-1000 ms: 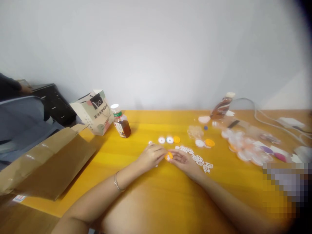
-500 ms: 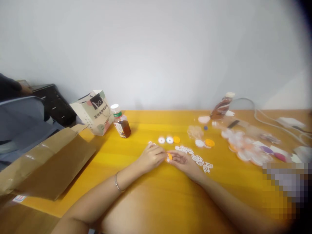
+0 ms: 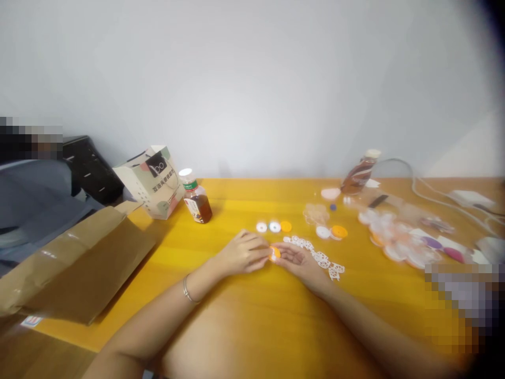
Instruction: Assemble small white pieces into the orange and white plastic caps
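Between my two hands, over the middle of the table, is a small round orange disc (image 3: 275,253) with a white part on its near side. My right hand (image 3: 302,263) pinches it from the right. My left hand (image 3: 244,253), with a bracelet at the wrist, has its fingertips closed against the disc's left edge; what else they hold is hidden. Just behind the hands lie two white discs with centre holes (image 3: 261,227) and an orange disc (image 3: 286,226) in a row. White openwork lace-like pieces (image 3: 322,259) stretch past my right hand.
Farther right are a white disc (image 3: 323,232), another orange disc (image 3: 339,231) and a heap of packaged pieces (image 3: 402,242). Drink bottles (image 3: 199,205) stand left and at the back right. A paper carrier bag (image 3: 158,184) and brown paper bag (image 3: 87,268) occupy the left.
My left hand has shifted slightly left and toward me, and more of the orange disc shows. A small white thing beside my left fingers is no longer visible. My right hand stays put.
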Action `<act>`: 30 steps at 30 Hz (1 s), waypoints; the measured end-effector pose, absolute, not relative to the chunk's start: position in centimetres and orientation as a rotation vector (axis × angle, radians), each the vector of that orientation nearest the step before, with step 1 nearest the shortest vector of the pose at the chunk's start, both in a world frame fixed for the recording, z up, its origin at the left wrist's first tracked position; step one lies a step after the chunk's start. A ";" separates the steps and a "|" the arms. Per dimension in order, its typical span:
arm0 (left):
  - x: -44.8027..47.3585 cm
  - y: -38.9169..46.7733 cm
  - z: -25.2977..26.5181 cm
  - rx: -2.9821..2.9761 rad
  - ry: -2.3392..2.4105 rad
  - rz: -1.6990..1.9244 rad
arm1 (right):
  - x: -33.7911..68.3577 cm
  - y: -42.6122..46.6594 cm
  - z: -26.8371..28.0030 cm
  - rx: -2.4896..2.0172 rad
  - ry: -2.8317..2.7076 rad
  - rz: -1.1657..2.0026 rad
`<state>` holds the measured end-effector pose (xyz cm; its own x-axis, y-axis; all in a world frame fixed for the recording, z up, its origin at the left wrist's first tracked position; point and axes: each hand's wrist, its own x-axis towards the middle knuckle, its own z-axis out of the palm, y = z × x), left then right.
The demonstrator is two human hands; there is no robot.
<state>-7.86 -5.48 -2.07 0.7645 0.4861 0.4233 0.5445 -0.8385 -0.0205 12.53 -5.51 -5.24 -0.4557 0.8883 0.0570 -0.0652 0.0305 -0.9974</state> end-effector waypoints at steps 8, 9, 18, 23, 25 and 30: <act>-8.2 -4.9 -4.0 -2.770 -0.713 -0.712 | 12.5 -5.6 -5.2 -0.832 -1.440 1.558; -8.2 -4.8 -4.2 -2.777 -0.709 -0.721 | 12.5 -5.6 -5.2 -0.825 -1.430 1.552; -8.2 -4.8 -4.4 -2.806 -0.687 -0.800 | 12.5 -5.7 -4.8 -0.897 -1.465 1.586; -8.1 -4.8 -4.5 -2.824 -0.704 -0.800 | 12.4 -5.9 -4.6 -0.920 -1.451 1.586; -8.1 -4.8 -4.6 -2.823 -0.700 -0.816 | 12.4 -5.9 -4.6 -0.928 -1.457 1.586; -8.1 -4.8 -4.6 -2.823 -0.767 -0.809 | 12.5 -5.5 -5.1 -0.888 -1.475 1.562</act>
